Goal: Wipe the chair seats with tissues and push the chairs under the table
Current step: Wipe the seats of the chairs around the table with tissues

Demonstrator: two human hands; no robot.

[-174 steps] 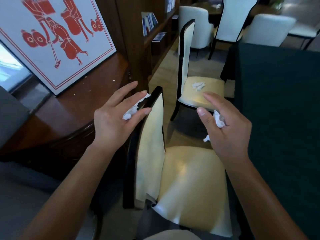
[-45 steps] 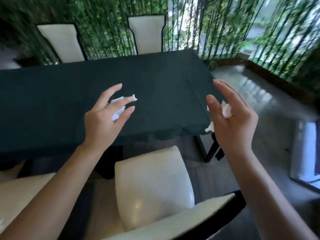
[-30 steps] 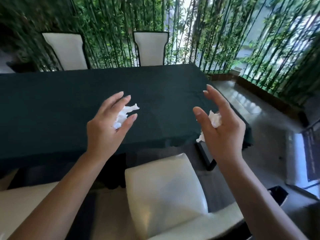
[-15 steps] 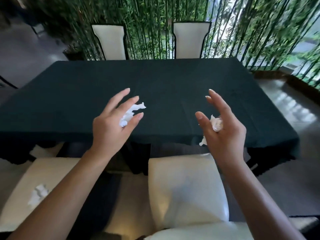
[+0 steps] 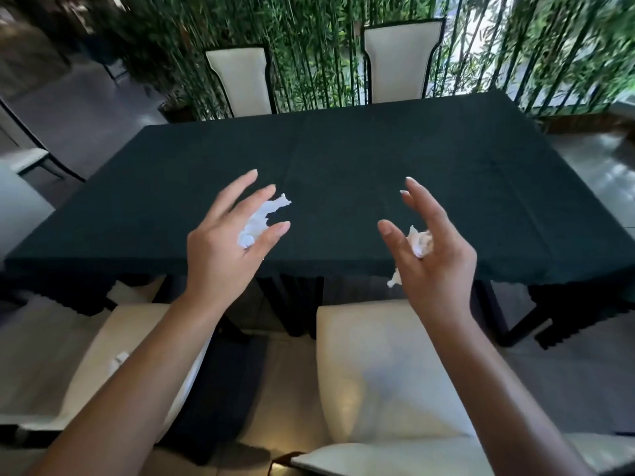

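since half a second ago both hands lifted a little; left hand (image 5: 223, 249) loosely pinches a tissue (image 5: 261, 218), right hand (image 5: 436, 255) cups a crumpled wad (image 5: 420, 242). near right chair seat (image 5: 385, 369) and near left seat (image 5: 113, 359), with a scrap (image 5: 118, 359) on it, look unpushed from the table (image 5: 343, 166); no containers visible

A dense screen of green bamboo (image 5: 309, 46) stands across the far side of the room, its thin stalks upright. Daylight shows through the gaps on the right. Grey glossy floor (image 5: 86, 121) spreads out at left, catching pale reflections at far right.
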